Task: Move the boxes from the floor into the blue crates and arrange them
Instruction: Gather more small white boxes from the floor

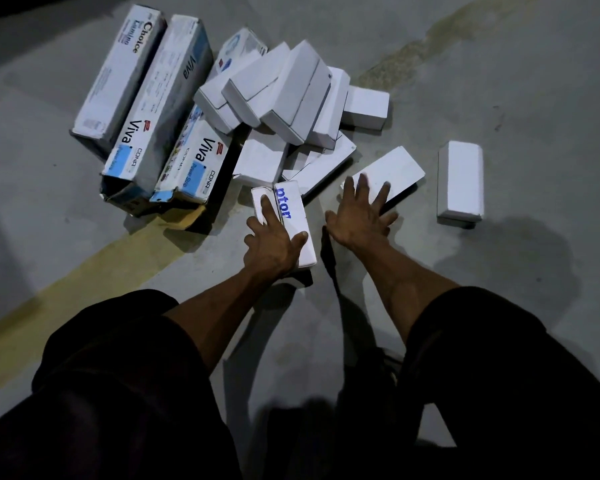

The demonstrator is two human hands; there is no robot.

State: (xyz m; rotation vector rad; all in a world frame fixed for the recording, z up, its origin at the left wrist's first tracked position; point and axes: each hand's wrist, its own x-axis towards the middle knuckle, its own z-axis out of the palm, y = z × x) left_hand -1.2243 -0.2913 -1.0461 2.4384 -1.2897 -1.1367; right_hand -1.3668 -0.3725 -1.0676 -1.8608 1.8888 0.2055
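White blue-lettered box (293,223) is being gripped by the left hand (272,242), thumb clamping its side for lifting, while the right hand (359,216) is reaching, fingers spread and empty, onto a plain white box (395,171).

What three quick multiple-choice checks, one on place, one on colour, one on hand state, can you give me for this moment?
1. Where does the lone white box stand?
A. Right of the pile
B. On top of the Choice box
C. Left of the Viva boxes

2. What colour is the lettering on the box under the left hand?
A. Red
B. Blue
C. Green

3. How is the right hand?
A. Clenched in a fist
B. Fingers spread, reaching onto a flat white box
C. Out of view

Answers: 1 A, it sits apart on the floor at right; 2 B, blue letters show; 3 B, fingers are straight and splayed.
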